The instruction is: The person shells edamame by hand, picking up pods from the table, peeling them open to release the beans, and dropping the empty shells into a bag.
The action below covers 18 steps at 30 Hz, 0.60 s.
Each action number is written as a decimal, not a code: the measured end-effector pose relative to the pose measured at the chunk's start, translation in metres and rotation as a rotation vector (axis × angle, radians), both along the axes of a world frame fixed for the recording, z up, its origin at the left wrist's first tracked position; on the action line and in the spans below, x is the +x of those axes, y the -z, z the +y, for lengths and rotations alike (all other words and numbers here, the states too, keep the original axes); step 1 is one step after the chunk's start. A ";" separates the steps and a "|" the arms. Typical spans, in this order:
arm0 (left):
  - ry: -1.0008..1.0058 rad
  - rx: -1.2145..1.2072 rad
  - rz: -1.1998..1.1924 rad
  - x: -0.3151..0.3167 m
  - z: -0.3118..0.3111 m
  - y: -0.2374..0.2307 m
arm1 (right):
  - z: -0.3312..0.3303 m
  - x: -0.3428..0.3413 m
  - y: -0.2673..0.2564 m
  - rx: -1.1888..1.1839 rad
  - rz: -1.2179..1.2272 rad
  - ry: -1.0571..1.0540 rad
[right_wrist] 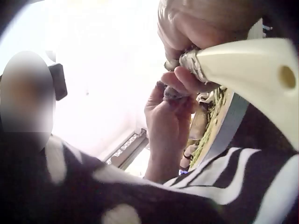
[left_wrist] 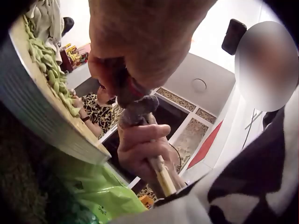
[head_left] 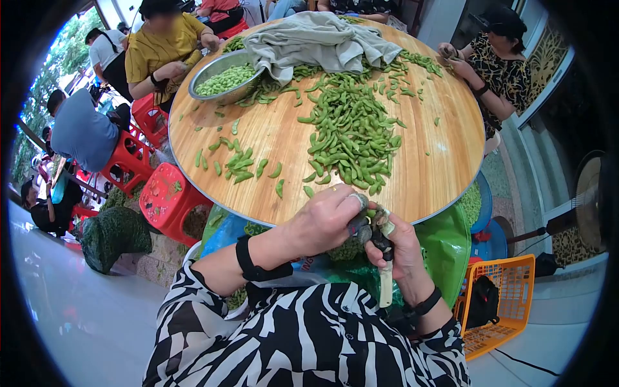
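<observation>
Both hands meet at the table's near edge in the head view. My left hand (head_left: 322, 219), fingers curled and tips darkly wrapped, pinches what looks like a green pod (head_left: 371, 213), mostly hidden. The right hand (head_left: 403, 248) grips a cream-handled tool (head_left: 385, 287); its working end cannot be made out. In the right wrist view, the cream handle (right_wrist: 247, 60) has a hole and a whitish wrap. Just beyond the hands, a long heap of green pods (head_left: 351, 132) lies on the round wooden table (head_left: 271, 138).
A metal bowl (head_left: 222, 80) of shelled beans and a grey cloth (head_left: 316, 42) are on the table's far side. Loose pods lie left. Green bags (head_left: 445, 248) hang below the near edge. An orange crate (head_left: 509, 303) is right, red stools (head_left: 171, 200) left; people sit around.
</observation>
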State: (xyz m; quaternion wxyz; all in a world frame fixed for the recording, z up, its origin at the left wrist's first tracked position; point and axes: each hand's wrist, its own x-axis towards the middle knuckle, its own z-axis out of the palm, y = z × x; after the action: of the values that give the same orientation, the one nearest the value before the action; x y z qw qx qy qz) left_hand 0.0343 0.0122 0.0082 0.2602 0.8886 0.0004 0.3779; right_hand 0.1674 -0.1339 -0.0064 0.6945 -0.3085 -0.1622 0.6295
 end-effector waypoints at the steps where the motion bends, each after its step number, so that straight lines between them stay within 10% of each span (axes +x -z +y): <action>1: -0.012 0.071 -0.006 0.000 0.001 -0.005 | 0.001 0.000 -0.001 0.000 0.000 0.000; 6: 0.068 -0.031 0.013 0.001 0.010 -0.013 | 0.006 0.001 -0.017 -0.018 -0.128 0.022; 12: 0.181 -1.073 0.137 0.004 0.011 -0.029 | 0.014 0.006 -0.035 0.037 -0.354 0.046; 18: 0.329 -1.396 0.220 0.004 0.016 -0.022 | 0.016 0.019 -0.029 0.065 -0.582 0.030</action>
State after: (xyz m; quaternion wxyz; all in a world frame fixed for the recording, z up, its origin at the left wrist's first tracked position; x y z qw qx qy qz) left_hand 0.0385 0.0278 0.0301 0.8187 0.5367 0.1340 0.1541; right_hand 0.1866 -0.1182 0.0226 0.6374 -0.4559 -0.3703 0.4987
